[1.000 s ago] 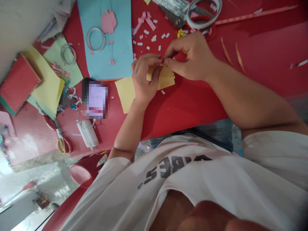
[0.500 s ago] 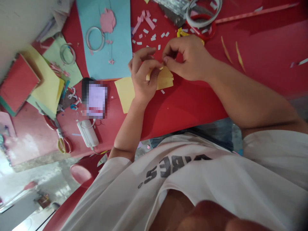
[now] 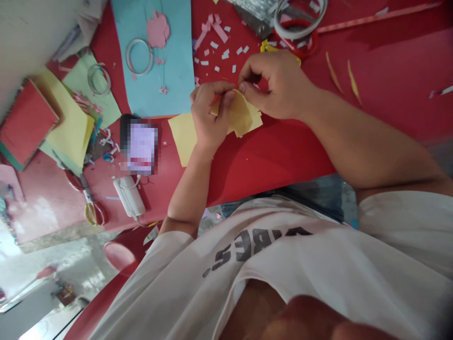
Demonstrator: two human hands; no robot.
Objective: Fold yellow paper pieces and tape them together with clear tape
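Between my hands is a piece of yellow paper [image 3: 245,115], its right edge notched and uneven. My left hand [image 3: 212,111] pinches its upper left part between thumb and index finger. At the top edge, my right hand [image 3: 271,85] pinches the paper with thumb and forefinger, close to the left fingertips. Another yellow sheet [image 3: 182,137] lies flat on the red table, partly under my left hand. Small white paper bits [image 3: 225,55] are scattered just beyond my hands.
A blue sheet [image 3: 177,89] bears a tape roll [image 3: 139,56] and a pink paper cutout [image 3: 158,29]. Left are a blurred phone [image 3: 142,146], a white power bank [image 3: 129,196] and scissors [image 3: 88,196]. More tape rolls [image 3: 300,33] sit at the back right.
The yellow paper between my hands has tilted, and more of its face shows. My left fingers have drawn in to a tighter pinch. My right hand has barely moved.
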